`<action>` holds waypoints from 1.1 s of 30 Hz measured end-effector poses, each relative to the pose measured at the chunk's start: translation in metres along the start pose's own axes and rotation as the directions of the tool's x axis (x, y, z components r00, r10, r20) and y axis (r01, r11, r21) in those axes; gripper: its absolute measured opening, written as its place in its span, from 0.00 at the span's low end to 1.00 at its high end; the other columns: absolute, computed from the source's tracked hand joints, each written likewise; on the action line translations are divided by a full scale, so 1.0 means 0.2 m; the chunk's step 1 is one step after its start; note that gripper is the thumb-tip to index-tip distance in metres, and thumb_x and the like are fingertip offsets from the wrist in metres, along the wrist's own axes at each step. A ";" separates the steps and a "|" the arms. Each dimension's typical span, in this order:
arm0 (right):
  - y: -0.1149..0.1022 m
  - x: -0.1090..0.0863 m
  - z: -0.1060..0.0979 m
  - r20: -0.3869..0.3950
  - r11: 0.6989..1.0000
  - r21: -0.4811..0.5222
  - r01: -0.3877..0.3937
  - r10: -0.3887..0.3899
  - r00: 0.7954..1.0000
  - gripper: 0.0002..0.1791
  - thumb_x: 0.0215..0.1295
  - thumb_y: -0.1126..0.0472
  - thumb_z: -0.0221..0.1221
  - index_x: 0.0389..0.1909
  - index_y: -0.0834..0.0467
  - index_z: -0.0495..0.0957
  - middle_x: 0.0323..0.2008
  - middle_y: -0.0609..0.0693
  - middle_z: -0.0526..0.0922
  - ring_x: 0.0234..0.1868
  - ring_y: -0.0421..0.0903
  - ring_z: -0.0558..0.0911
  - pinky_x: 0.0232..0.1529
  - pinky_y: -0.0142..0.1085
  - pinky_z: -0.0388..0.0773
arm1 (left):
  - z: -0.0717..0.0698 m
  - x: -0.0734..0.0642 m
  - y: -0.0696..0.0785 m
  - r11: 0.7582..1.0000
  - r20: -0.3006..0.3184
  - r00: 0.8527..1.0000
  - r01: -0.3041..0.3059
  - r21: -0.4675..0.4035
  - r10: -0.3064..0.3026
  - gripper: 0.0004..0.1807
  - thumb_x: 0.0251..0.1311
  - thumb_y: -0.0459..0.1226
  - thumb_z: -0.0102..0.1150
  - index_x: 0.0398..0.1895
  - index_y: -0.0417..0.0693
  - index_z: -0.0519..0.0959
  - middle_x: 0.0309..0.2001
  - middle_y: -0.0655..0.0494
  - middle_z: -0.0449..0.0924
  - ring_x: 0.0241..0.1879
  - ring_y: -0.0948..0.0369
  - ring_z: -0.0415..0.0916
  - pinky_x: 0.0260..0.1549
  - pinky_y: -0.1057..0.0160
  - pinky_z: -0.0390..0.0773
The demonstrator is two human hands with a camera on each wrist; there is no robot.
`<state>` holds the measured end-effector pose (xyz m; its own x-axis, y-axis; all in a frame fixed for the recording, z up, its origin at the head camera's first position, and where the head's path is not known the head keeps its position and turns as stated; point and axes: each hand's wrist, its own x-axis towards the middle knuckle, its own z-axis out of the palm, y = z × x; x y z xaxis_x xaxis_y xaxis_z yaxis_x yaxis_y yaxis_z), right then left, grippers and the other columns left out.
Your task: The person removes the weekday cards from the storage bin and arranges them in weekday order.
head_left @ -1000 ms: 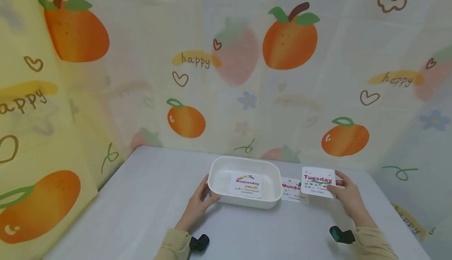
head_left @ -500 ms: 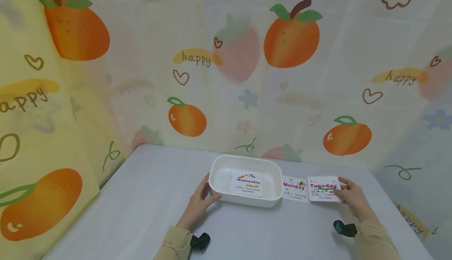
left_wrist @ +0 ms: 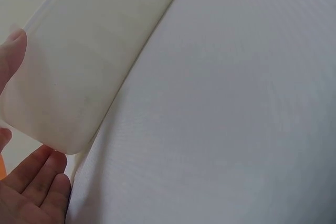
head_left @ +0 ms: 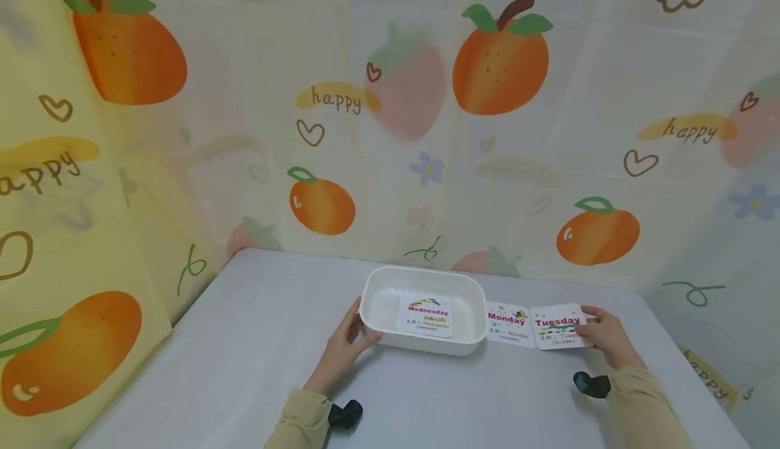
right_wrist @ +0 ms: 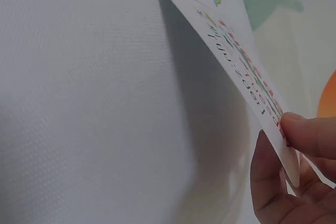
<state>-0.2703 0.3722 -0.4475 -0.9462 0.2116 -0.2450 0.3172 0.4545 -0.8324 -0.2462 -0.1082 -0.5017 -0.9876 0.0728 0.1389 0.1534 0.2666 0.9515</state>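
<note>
My right hand (head_left: 611, 338) pinches a white "Tuesday" flash card (head_left: 556, 326) by its right edge, thumb on the printed face and fingers beneath. In the right wrist view the card (right_wrist: 236, 72) slants: its held end is raised off the table, and the far end is down beside the "Monday" card (head_left: 506, 324). That Monday card lies flat, right next to a white plastic box (head_left: 420, 345). My left hand (head_left: 342, 350) grips the box's left end, its thumb (left_wrist: 14, 51) against the front wall and its fingers around the corner. Inside the box lies a "Wednesday" card (head_left: 425, 316).
The table (head_left: 451, 401) has a white cover. Behind it and at the left hangs a fruit-print curtain (head_left: 390, 185). A black wrist camera (head_left: 345, 415) sits at my left cuff, another wrist camera (head_left: 591, 385) at the right.
The Tuesday card has come down from above the Monday card, shifted right, and now sits beside it, tilting slightly. My left hand keeps its grip on the box.
</note>
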 end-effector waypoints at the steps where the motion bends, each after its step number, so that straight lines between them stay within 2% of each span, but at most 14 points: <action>1: 0.00 0.00 0.00 -0.004 1.000 -0.009 -0.001 0.001 1.000 0.36 0.62 0.67 0.53 0.66 0.74 0.48 0.50 0.71 0.61 0.44 0.59 0.69 0.32 0.32 0.74 | 0.00 0.00 0.00 1.000 0.000 1.000 -0.001 0.000 0.001 0.48 0.51 0.51 0.66 0.73 0.57 0.50 0.63 0.45 0.63 0.62 0.49 0.61 0.61 0.50 0.63; 10: 0.01 0.00 0.02 -0.012 0.998 -0.057 -0.032 0.031 0.999 0.35 0.63 0.64 0.54 0.66 0.74 0.49 0.52 0.73 0.59 0.49 0.64 0.64 0.37 0.39 0.73 | 0.00 0.00 0.00 1.000 -0.004 1.000 -0.004 0.005 0.004 0.48 0.51 0.51 0.66 0.72 0.56 0.50 0.62 0.45 0.64 0.62 0.49 0.61 0.60 0.50 0.63; 14: 0.02 0.00 0.02 0.000 0.997 -0.076 -0.024 0.024 1.000 0.37 0.64 0.61 0.54 0.66 0.74 0.48 0.54 0.74 0.57 0.51 0.66 0.62 0.44 0.48 0.73 | 0.00 0.00 0.00 1.000 -0.006 1.000 -0.005 0.005 0.005 0.48 0.51 0.51 0.66 0.72 0.57 0.50 0.62 0.46 0.65 0.62 0.50 0.61 0.61 0.51 0.63; 19: 0.02 0.00 0.01 0.005 0.994 -0.107 -0.023 0.024 1.000 0.37 0.64 0.58 0.54 0.64 0.76 0.50 0.56 0.75 0.56 0.53 0.67 0.60 0.53 0.57 0.67 | 0.00 0.00 0.00 1.000 -0.009 1.000 -0.007 0.004 0.007 0.48 0.50 0.51 0.66 0.72 0.57 0.51 0.62 0.46 0.65 0.62 0.51 0.61 0.61 0.53 0.62; 26: 0.03 -0.01 0.01 0.038 0.989 -0.148 -0.020 0.026 0.999 0.37 0.64 0.55 0.55 0.62 0.78 0.52 0.59 0.76 0.55 0.56 0.69 0.58 0.58 0.61 0.60 | 0.00 0.00 0.00 1.000 -0.009 1.000 -0.010 -0.005 0.010 0.48 0.51 0.50 0.66 0.72 0.56 0.51 0.63 0.45 0.64 0.62 0.51 0.61 0.62 0.54 0.62; 33: 0.03 -0.04 0.01 0.035 0.985 -0.173 -0.015 0.021 0.999 0.37 0.65 0.55 0.53 0.62 0.79 0.53 0.59 0.76 0.56 0.56 0.69 0.61 0.56 0.59 0.64 | 0.00 0.00 -0.01 1.000 -0.009 1.000 -0.008 -0.002 0.008 0.48 0.51 0.51 0.66 0.72 0.57 0.51 0.63 0.45 0.64 0.62 0.50 0.61 0.61 0.53 0.62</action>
<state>-0.2614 0.3720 -0.4504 -0.9410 0.1904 -0.2799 0.3374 0.5942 -0.7301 -0.2467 -0.1084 -0.5030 -0.9866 0.0667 0.1491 0.1616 0.2641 0.9509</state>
